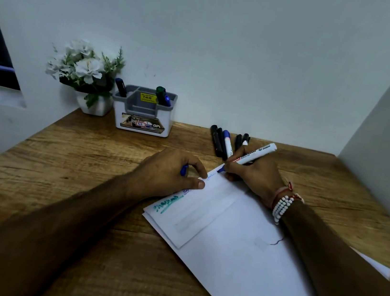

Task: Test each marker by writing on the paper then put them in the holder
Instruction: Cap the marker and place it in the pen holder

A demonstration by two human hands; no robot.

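Note:
My right hand (255, 175) grips a white marker with a blue tip (250, 155), its tip touching the top edge of the white paper (237, 249), where faint blue marks show. My left hand (173, 172) rests on the paper's upper left edge and holds a blue cap (184, 169) in its curled fingers. Green and blue scribbles (167, 203) run along the paper's left edge. Several loose markers (224, 143), black and blue, lie on the desk behind my right hand. The grey-and-white holder (143, 115) at the back holds three markers.
A white pot of white flowers (86, 75) stands left of the holder against the wall. The wooden desk (75, 156) sits in a corner, with a wall close on the right. A dark window frame is at far left.

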